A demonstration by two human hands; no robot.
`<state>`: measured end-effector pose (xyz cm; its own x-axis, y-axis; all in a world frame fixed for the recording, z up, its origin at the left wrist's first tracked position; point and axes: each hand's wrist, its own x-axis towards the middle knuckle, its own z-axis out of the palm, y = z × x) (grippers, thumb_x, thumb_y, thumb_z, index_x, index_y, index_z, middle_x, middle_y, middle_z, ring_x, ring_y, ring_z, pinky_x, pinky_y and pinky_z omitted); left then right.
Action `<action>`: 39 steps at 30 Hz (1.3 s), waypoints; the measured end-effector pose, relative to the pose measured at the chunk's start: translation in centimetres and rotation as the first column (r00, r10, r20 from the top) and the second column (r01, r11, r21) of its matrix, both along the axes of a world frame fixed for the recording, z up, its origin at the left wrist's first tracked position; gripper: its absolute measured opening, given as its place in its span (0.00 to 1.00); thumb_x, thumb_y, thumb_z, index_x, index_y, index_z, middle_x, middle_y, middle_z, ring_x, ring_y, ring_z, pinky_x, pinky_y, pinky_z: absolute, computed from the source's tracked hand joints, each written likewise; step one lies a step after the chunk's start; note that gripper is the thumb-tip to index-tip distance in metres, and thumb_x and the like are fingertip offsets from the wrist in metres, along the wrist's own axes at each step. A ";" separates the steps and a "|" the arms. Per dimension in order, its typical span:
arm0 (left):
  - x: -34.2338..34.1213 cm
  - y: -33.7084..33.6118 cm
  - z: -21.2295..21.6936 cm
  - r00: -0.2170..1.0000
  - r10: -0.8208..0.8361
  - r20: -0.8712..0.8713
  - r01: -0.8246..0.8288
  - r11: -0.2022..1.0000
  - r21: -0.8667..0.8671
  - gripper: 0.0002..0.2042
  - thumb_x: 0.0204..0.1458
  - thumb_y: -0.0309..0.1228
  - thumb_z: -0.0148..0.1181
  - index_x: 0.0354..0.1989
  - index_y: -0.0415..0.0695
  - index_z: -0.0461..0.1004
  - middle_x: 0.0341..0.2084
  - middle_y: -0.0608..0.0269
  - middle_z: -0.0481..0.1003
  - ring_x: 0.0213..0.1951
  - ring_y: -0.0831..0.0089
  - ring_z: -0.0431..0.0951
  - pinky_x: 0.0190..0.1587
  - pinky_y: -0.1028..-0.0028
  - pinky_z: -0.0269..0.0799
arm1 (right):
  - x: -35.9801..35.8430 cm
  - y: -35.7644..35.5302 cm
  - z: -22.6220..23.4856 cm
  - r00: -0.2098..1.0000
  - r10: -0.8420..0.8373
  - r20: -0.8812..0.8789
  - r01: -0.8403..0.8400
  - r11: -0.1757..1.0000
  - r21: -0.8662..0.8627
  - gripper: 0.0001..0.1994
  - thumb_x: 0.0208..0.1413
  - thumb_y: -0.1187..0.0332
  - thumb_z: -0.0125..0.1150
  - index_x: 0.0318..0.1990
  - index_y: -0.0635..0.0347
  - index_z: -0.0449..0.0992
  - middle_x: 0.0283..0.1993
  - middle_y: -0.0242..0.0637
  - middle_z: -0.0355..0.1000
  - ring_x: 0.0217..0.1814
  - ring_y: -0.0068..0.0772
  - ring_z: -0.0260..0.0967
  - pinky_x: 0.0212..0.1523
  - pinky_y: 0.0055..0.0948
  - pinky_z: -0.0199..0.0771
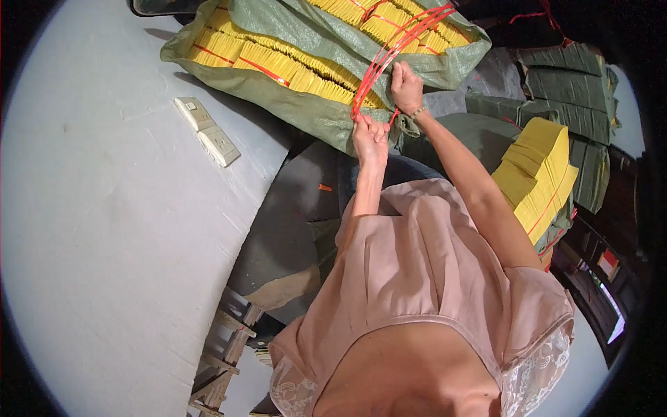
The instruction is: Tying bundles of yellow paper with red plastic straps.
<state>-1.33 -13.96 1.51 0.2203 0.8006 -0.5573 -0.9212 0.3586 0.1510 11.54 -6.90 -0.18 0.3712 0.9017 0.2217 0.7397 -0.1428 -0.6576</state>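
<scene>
L hand (372, 139): you pinched strap (399, 43)
R hand (407, 87): your fingers were curled; hold unclear
Sack (292, 115): w/ bundles (278, 66) in, top wasn't closed yet

A loose, pale pink cloth top (410, 278) has white lace sleeve edges (542, 368); a thin, bumpy, tan bracelet (417, 112) rings the right wrist (424, 121).

The top edge crops the green sacking (292, 115) (upper centre); the bottom, the wooden ladder (235, 349) (lower left). The screen (613, 309) (right) appears indistinct.
</scene>
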 end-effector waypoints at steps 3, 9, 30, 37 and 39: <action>-0.4 -0.1 0.3 1.000 -0.028 0.008 0.028 1.000 0.002 0.15 0.60 0.39 0.38 0.23 0.47 0.60 0.10 0.72 0.49 0.13 0.78 0.48 0.29 0.72 0.60 | 0.1 0.0 -0.2 1.000 0.009 0.009 -0.009 1.000 0.023 0.12 0.57 0.66 0.46 0.24 0.61 0.62 0.17 0.54 0.62 0.22 0.58 0.64 0.19 0.48 0.61; -1.6 -0.2 -0.3 0.994 -0.078 0.071 0.077 0.997 0.024 0.15 0.59 0.40 0.39 0.23 0.46 0.62 0.10 0.72 0.49 0.13 0.78 0.49 0.30 0.72 0.61 | -0.4 -0.3 0.2 1.000 0.022 0.008 -0.023 0.999 0.041 0.12 0.57 0.65 0.45 0.25 0.62 0.63 0.19 0.53 0.63 0.23 0.59 0.64 0.21 0.48 0.60; 2.7 -0.8 0.1 0.989 -0.031 -0.141 0.039 0.998 0.054 0.14 0.58 0.42 0.43 0.26 0.47 0.60 0.13 0.74 0.52 0.16 0.81 0.53 0.33 0.74 0.65 | 4.0 -0.2 -0.9 0.987 -0.133 0.089 0.136 0.990 -0.031 0.13 0.58 0.60 0.42 0.27 0.58 0.66 0.23 0.53 0.67 0.26 0.60 0.65 0.25 0.53 0.61; 1.2 -0.3 -0.6 0.966 -0.055 -0.253 0.058 0.998 0.003 0.13 0.58 0.42 0.44 0.28 0.46 0.61 0.16 0.74 0.56 0.18 0.81 0.57 0.37 0.71 0.66 | 4.3 -0.7 -0.4 1.000 -0.017 -0.023 0.016 0.999 -0.030 0.14 0.58 0.62 0.42 0.25 0.63 0.63 0.19 0.52 0.63 0.22 0.60 0.62 0.24 0.48 0.62; 0.0 -0.2 -0.8 0.848 -0.127 -0.514 0.233 0.961 0.148 0.10 0.59 0.37 0.43 0.29 0.45 0.61 0.17 0.71 0.60 0.20 0.77 0.63 0.37 0.71 0.65 | 4.4 -1.2 0.2 0.990 -0.022 -0.141 0.021 1.000 -0.011 0.14 0.59 0.62 0.42 0.25 0.64 0.62 0.19 0.51 0.62 0.21 0.58 0.61 0.24 0.45 0.62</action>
<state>-1.33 -14.13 0.68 0.1088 0.8785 -0.4653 -0.6262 0.4241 0.6543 15.92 -8.08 0.01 0.4173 0.8951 0.1571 0.6362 -0.1643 -0.7539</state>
